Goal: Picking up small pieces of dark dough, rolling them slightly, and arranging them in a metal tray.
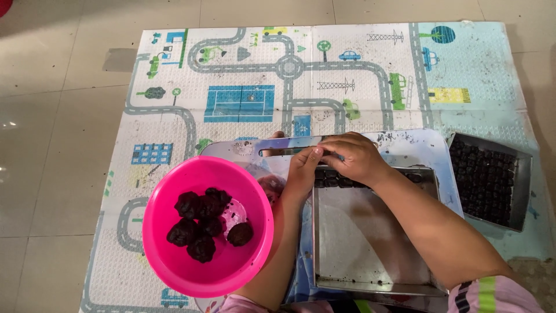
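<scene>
Both hands meet at the far edge of the steel tray (370, 232), where a row of dark pieces (333, 178) begins. Right hand (354, 157) fingers curl over that row, seemingly pinching one; left hand (301, 171) fingers press together alongside. Seat each piece snug against its neighbour.

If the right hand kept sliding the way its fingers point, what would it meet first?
The right hand points left over the metal tray; it would first meet the left hand, whose fingertips look already touching it.
</scene>
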